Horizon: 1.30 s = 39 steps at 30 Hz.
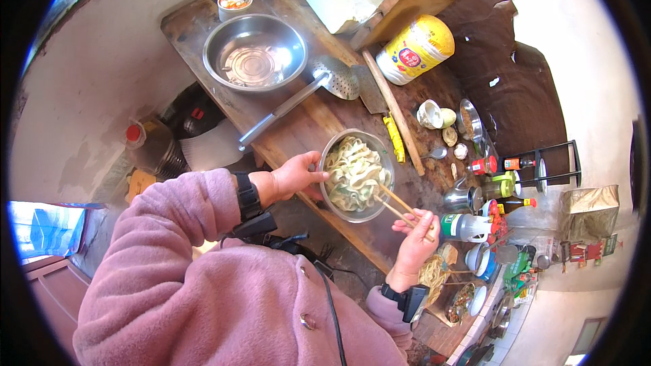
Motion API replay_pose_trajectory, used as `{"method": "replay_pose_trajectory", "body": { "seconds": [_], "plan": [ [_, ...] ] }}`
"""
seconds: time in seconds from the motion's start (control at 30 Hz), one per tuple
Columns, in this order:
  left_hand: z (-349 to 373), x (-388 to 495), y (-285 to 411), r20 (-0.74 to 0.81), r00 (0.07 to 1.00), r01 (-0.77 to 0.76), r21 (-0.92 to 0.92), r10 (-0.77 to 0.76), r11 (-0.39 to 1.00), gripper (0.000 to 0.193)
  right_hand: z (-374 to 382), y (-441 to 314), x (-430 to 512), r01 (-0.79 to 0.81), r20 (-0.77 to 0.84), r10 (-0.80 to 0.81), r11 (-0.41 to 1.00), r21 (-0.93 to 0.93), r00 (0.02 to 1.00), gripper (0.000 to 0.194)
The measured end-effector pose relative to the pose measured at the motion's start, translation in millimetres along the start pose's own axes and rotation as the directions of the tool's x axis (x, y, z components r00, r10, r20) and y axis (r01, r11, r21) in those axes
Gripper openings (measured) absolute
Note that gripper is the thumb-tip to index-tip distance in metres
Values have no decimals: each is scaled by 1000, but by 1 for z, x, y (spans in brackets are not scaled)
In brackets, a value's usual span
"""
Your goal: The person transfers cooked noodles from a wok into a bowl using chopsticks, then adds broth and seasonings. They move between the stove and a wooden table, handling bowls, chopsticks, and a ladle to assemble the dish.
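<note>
A round metal bowl (pixel 356 218) of wide pale noodles (pixel 356 162) with bits of green sits near the front edge of the wooden table (pixel 325 117). My left hand (pixel 297 175) grips its rim, the thumb over the edge and the other fingers mostly hidden beneath. In my right hand (pixel 414 239) is a pair of wooden chopsticks (pixel 394 202), their tips down in the noodles at the bowl's near right side.
Beyond the bowl lie a slotted metal skimmer (pixel 333 79), a cleaver (pixel 370 89), a rolling pin (pixel 394 112) and a large steel basin (pixel 254 56). Toward the right stand a metal kettle (pixel 462 197), a plastic jug (pixel 465 227) and several condiment bottles. A yellow-and-white container (pixel 414 51) leans farther back.
</note>
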<state>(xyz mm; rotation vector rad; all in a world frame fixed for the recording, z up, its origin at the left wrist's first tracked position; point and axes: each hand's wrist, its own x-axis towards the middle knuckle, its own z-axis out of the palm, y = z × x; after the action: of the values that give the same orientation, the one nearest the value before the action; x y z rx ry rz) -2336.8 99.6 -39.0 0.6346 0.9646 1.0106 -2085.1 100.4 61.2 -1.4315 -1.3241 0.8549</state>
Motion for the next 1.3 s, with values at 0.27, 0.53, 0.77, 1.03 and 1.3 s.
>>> {"method": "replay_pose_trajectory", "body": {
  "seconds": [0.27, 0.53, 0.77, 1.03, 1.3],
  "plan": [
    [-3, 0, -3, 2, 1000, -16, -18, 16, 1000, 22, -41, -18, -6, 171, 18, -170, 983, -61, 985, 28],
    [3, -2, 2, 0, 1000, -3, -1, 3, 1000, 28, 3, 14, 22, 78, 155, -96, 990, 114, 983, 24],
    [-2, 2, -6, -22, 1000, -8, -61, 6, 998, 28, -49, -23, -19, 233, 9, -234, 972, 39, 972, 26],
    [-8, 9, -7, -36, 999, -7, -24, 6, 1000, 26, -46, 5, -26, 193, -130, -206, 975, -107, 970, 28],
    [-2, 5, -7, -29, 1000, 3, -16, -4, 1000, 26, -47, 6, -36, 242, -38, -244, 969, -43, 969, 27]
  ]
}}
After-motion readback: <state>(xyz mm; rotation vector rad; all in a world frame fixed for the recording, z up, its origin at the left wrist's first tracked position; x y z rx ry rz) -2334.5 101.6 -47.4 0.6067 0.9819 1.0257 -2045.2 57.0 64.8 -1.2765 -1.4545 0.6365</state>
